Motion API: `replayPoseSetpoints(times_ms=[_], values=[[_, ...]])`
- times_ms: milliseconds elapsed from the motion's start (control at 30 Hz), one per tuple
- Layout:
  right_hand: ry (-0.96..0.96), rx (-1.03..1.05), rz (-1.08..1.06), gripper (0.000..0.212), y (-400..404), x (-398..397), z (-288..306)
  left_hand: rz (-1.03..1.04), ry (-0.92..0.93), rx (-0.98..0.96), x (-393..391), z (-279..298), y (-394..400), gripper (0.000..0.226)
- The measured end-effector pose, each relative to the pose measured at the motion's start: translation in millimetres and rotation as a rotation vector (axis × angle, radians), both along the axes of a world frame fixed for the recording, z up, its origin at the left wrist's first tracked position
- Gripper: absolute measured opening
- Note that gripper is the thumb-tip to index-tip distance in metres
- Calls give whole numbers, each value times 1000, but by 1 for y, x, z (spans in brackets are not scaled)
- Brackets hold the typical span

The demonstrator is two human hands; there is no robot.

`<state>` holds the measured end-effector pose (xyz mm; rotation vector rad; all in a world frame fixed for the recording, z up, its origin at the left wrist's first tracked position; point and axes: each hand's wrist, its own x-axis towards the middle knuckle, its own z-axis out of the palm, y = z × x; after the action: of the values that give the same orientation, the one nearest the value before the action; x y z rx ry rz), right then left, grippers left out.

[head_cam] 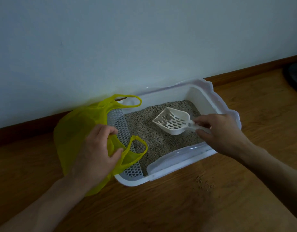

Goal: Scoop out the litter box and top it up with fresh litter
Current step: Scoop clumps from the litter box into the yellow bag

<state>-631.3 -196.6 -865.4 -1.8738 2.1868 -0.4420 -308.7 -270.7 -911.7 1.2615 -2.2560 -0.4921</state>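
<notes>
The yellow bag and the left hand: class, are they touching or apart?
Touching. The head view shows the left hand gripping the yellow bag at its opening, fingers curled round the plastic.

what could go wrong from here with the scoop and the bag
1. The scoop holds clumps over the litter box, away from the yellow bag; they could drop on the way across.
2. The left hand grips only one edge of the bag, so its mouth may sag shut.
3. Spilled litter already lies on the floor; more could scatter.

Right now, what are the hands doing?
Left hand: grips the yellow bag.
Right hand: holds the white scoop by its handle.
</notes>
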Motion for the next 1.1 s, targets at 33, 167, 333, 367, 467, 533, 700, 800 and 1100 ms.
replayPoseSetpoints(times_ms=[33,167,333,367,467,533,700,800,1100], values=[[3,-17,-6,24,0,1,0,-2,3,-4,0,0,0,49],[16,-77,-7,24,2,2,1,6,8,-3,0,2,0,49],[38,-92,-14,22,4,3,2,-1,16,1,1,2,1,50],[39,-91,-5,21,4,3,2,0,15,0,2,2,1,50],[31,-93,0,17,6,8,1,4,14,-9,2,5,2,50],[39,-99,6,15,6,10,1,1,17,-16,3,8,3,50],[24,-64,42,13,2,12,1,-14,14,-24,6,11,4,50],[16,-59,64,14,1,14,2,1,16,-24,6,12,5,50],[-16,-110,19,24,4,29,10,3,37,-30,10,14,5,50]])
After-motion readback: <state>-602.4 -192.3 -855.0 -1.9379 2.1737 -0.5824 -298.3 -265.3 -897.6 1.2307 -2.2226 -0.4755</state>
